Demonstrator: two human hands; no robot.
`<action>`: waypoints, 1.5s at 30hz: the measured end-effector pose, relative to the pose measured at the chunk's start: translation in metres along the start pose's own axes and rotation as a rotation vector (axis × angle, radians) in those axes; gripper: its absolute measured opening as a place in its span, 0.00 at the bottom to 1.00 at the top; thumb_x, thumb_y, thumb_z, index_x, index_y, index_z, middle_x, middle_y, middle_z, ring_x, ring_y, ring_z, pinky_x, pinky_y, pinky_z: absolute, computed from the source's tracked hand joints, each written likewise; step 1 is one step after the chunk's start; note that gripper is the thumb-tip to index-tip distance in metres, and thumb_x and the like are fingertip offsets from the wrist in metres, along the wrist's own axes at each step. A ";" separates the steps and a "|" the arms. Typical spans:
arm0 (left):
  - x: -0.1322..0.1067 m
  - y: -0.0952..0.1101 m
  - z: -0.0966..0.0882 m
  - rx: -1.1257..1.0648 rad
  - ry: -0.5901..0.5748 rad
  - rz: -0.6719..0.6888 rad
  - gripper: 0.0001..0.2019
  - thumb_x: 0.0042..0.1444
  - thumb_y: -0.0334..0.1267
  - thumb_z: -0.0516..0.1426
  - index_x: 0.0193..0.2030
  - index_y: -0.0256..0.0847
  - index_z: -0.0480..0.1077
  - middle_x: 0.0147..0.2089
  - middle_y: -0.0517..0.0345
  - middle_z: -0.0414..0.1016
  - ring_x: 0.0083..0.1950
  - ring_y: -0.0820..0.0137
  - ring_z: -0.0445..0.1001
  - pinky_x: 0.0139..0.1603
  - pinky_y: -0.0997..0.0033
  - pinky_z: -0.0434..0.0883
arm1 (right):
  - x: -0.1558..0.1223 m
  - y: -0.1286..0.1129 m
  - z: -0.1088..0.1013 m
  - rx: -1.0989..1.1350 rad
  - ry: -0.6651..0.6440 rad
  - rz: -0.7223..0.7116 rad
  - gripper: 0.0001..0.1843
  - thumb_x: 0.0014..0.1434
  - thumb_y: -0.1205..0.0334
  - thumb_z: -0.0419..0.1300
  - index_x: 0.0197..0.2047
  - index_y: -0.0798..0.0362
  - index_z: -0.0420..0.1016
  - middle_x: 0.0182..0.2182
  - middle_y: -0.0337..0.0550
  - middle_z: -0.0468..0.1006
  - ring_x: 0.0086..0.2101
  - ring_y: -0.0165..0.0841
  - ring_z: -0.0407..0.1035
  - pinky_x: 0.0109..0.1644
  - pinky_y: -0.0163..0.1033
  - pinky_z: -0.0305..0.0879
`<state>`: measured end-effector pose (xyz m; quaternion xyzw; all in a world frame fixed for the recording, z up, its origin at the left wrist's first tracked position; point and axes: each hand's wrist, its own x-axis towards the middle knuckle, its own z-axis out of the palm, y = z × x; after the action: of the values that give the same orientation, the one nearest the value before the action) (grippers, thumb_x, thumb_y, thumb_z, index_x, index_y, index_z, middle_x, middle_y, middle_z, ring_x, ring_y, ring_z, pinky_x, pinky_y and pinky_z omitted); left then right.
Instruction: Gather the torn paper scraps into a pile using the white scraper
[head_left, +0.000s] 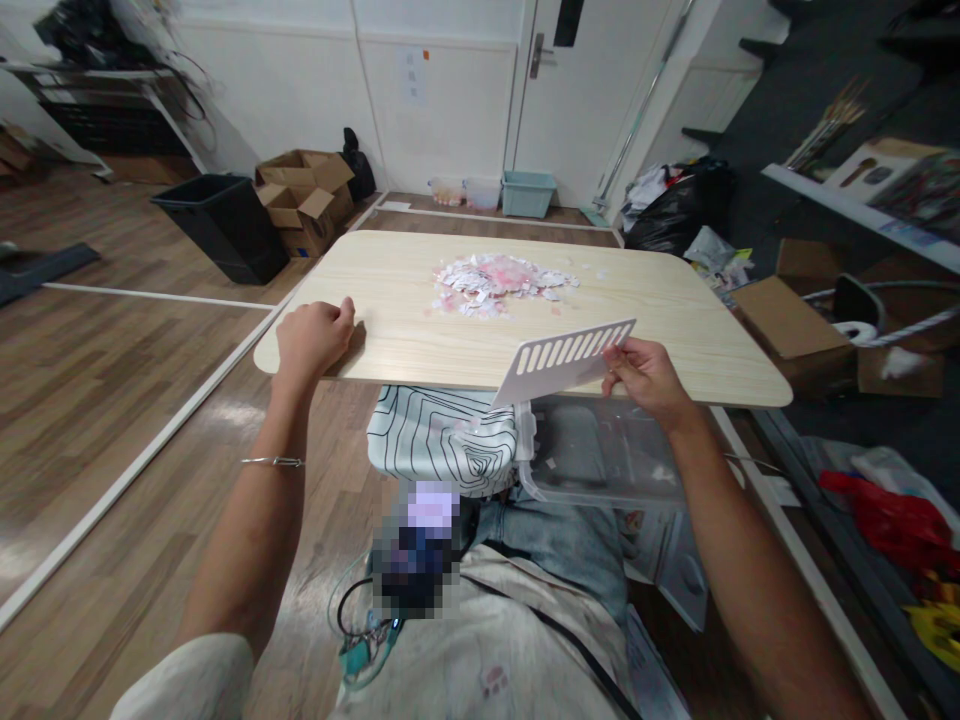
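Note:
My right hand [643, 378] pinches a thin white slotted plastic plate [559, 366] by its right end. The plate is tilted over the front edge of a pale wood-grain tabletop [397, 345], with its row of slots along the upper side. At the table's left front corner, my left hand [315, 337] is closed in a fist on the surface, with nothing showing in it. Farther back on the tabletop lies a loose heap of small white and pink flakes [499, 280], apart from both hands; a few are scattered around it.
Below the table's front edge are a clear plastic bin [600, 455] and a seat with black line patterns [442, 440]. Behind stand a black trash bin [225, 225], cardboard boxes [304, 195] and a light blue basket [528, 195]. An open carton [795, 305] is at right.

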<state>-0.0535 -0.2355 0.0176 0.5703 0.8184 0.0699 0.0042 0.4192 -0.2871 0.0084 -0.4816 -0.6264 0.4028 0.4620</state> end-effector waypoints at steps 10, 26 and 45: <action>-0.001 0.000 0.000 -0.010 0.006 0.000 0.42 0.86 0.54 0.39 0.63 0.32 0.93 0.69 0.18 0.93 0.76 0.31 0.88 0.74 0.43 0.82 | -0.001 0.001 -0.001 -0.004 -0.012 -0.016 0.50 0.46 0.07 0.86 0.33 0.48 0.81 0.27 0.39 0.83 0.19 0.30 0.71 0.22 0.39 0.77; 0.001 -0.001 0.002 -0.019 0.012 0.012 0.42 0.86 0.55 0.38 0.60 0.34 0.93 0.69 0.17 0.92 0.75 0.28 0.88 0.71 0.41 0.80 | -0.001 0.000 0.000 -0.014 -0.007 -0.025 0.50 0.47 0.06 0.85 0.33 0.47 0.80 0.26 0.39 0.82 0.18 0.30 0.70 0.21 0.38 0.76; -0.002 0.002 -0.002 -0.004 0.002 0.008 0.44 0.84 0.54 0.38 0.62 0.31 0.93 0.68 0.15 0.93 0.75 0.28 0.88 0.72 0.40 0.82 | -0.001 -0.002 0.000 -0.013 -0.009 -0.022 0.50 0.45 0.05 0.85 0.31 0.47 0.80 0.26 0.38 0.80 0.19 0.30 0.70 0.21 0.40 0.77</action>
<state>-0.0512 -0.2370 0.0201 0.5735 0.8160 0.0723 0.0042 0.4186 -0.2885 0.0101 -0.4756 -0.6365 0.3958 0.4605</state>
